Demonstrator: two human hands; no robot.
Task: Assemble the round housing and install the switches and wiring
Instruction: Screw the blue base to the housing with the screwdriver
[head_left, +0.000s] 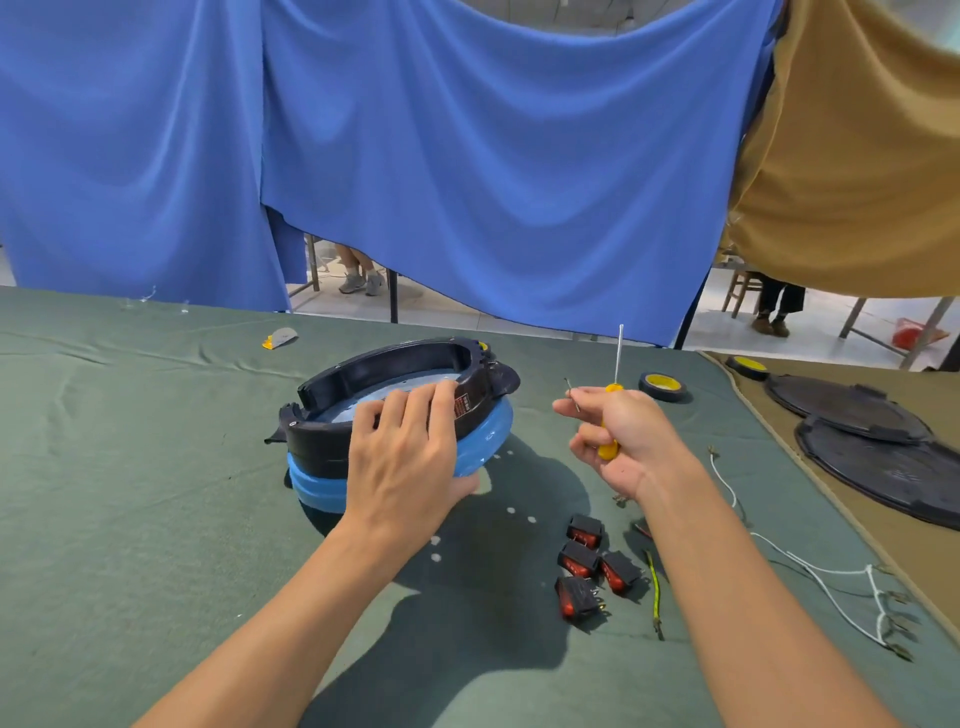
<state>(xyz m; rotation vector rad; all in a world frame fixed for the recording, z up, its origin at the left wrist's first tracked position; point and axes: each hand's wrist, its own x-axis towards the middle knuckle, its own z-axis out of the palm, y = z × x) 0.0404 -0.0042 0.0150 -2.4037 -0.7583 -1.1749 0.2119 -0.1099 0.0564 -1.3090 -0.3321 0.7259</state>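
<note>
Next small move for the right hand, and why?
Probably carry the screw pinched in the right hand over to the black housing ring and seat it: the left hand holds the ring on the blue base, and the yellow-handled screwdriver is in the same hand, tip up.

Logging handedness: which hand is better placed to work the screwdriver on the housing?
Probably right: the right hand grips the screwdriver and pinches a small metal piece; the left hand holds the housing.

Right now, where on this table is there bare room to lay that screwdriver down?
The screwdriver fits left of the round housing: green cloth lies bare there, save a small scrap near the far edge. Right of it is crowded: switches, wires, tape rolls, black lids.
</note>
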